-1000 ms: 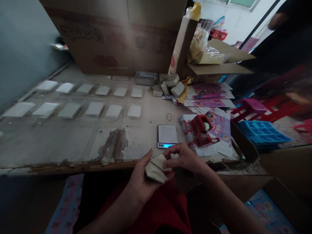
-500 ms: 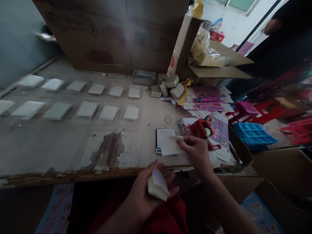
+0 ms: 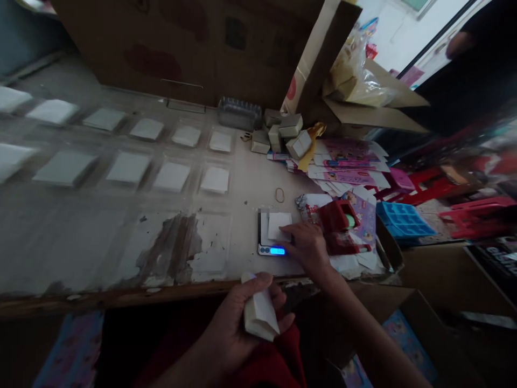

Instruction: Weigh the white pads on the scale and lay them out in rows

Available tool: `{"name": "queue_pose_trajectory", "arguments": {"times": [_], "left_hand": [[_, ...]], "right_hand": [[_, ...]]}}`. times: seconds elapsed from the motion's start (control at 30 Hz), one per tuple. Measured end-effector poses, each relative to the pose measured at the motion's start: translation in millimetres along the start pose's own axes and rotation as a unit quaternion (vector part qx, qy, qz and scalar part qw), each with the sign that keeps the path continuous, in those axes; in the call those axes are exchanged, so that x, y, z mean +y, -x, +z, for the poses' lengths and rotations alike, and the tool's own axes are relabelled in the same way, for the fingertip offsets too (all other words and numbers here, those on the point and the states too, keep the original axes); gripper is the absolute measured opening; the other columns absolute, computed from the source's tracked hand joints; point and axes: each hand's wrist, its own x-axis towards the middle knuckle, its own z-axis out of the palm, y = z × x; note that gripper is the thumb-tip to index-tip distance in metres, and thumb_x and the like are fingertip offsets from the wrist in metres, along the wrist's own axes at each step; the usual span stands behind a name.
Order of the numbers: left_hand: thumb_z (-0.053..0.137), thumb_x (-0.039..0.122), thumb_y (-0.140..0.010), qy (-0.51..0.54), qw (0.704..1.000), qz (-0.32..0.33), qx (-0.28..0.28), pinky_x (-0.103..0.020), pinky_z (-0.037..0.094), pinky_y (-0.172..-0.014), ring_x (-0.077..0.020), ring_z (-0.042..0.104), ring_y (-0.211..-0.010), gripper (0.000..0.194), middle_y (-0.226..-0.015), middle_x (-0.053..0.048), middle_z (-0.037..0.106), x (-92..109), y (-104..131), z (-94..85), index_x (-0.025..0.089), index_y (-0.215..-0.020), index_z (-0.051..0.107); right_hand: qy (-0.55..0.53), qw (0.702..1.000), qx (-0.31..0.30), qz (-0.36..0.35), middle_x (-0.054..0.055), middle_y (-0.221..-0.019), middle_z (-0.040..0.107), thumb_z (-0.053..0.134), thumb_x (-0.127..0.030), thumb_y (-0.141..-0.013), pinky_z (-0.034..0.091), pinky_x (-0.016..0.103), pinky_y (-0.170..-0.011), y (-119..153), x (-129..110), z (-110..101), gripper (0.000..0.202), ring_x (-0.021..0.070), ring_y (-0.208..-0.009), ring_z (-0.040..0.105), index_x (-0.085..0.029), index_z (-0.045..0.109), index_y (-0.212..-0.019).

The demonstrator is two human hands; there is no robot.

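My left hand [image 3: 258, 310] wraps round a thick stack of small white paper sheets [image 3: 262, 318] in front of the table edge, thumb on top. My right hand [image 3: 309, 245] is over a small digital scale [image 3: 264, 250] with a lit blue display. Its fingertips pinch the edge of a thin batch of white sheets [image 3: 278, 225], which lies on the scale's plate. The number on the display is too small to read. Left of the scale, more white batches [image 3: 215, 179] sit in clear plastic trays in two rows.
Behind the scale are a rubber band [image 3: 279, 195] and several paper blocks [image 3: 290, 125]. A red tape dispenser [image 3: 338, 215] and printed pink cards [image 3: 343, 156] stand to the right. A large cardboard box [image 3: 181, 48] closes off the back. A person in dark clothes [image 3: 464, 81] is at the far right.
My right hand has lowered the thin batch of sheets onto the scale, and the display now shows lit. My left thumb has moved over the stack. The view has shifted slightly.
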Motion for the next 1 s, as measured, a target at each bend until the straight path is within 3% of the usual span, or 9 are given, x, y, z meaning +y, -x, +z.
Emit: {"name": "queue_pose_trajectory", "arguments": {"times": [0.13, 0.27, 0.47, 0.63, 1.0], "left_hand": [[0.077, 0.018, -0.072, -0.002, 1.0, -0.016, -0.01, -0.048, 0.057, -0.084, -0.0195, 0.068, -0.077, 0.027, -0.083, -0.004, 0.066, -4, -1, -0.1, 0.019, -0.093, 0.06], [0.076, 0.016, -0.072, 0.008, 1.0, -0.01, 0.013, -0.047, 0.056, -0.086, -0.0183, 0.068, -0.074, 0.024, -0.078, -0.003, 0.065, -8, -3, 0.5, 0.019, -0.088, 0.059], [0.075, 0.014, -0.072, 0.005, 1.0, -0.004, -0.006, -0.044, 0.057, -0.083, -0.0171, 0.067, -0.07, 0.021, -0.073, -0.002, 0.066, -13, -7, -1.6, 0.019, -0.086, 0.06], [0.074, 0.014, -0.073, -0.002, 1.0, -0.023, -0.016, -0.034, 0.056, -0.073, -0.0138, 0.064, -0.061, 0.015, -0.066, -0.001, 0.065, -14, -11, -2.3, 0.017, -0.08, 0.061], [0.071, 0.017, -0.077, 0.02, 1.0, -0.012, -0.019, -0.038, 0.056, -0.078, -0.0149, 0.064, -0.061, 0.011, -0.064, -0.002, 0.065, -10, -6, -3.9, 0.017, -0.077, 0.061]], "right_hand": [[-0.083, 0.996, 0.025, 0.022, 0.003, -0.093, 0.075, 0.078, -0.03, -0.079, 0.049, 0.037, -0.084, 3, 0, -17, 0.021, 0.0218, -0.09, 0.067, -0.025, 0.073, -0.098], [-0.079, 0.994, 0.059, 0.04, 0.003, -0.088, 0.075, 0.071, -0.023, -0.084, 0.052, 0.037, -0.083, 7, -8, -34, 0.008, 0.0209, -0.088, 0.067, -0.025, 0.074, -0.091], [-0.071, 0.992, 0.091, 0.056, 0.003, -0.087, 0.074, 0.067, -0.024, -0.086, 0.053, 0.034, -0.078, 5, -17, -50, 0.008, 0.019, -0.083, 0.067, -0.023, 0.074, -0.09], [-0.048, 0.99, 0.109, 0.075, 0.003, -0.086, 0.073, 0.064, -0.022, -0.086, 0.053, 0.032, -0.073, 5, -18, -53, 0.009, 0.0183, -0.078, 0.067, -0.023, 0.073, -0.088], [-0.036, 0.997, 0.055, 0.028, 0.004, -0.088, 0.072, 0.067, -0.027, -0.087, 0.051, 0.031, -0.079, 1, -15, -42, 0.01, 0.0178, -0.084, 0.065, -0.021, 0.073, -0.092]]}}
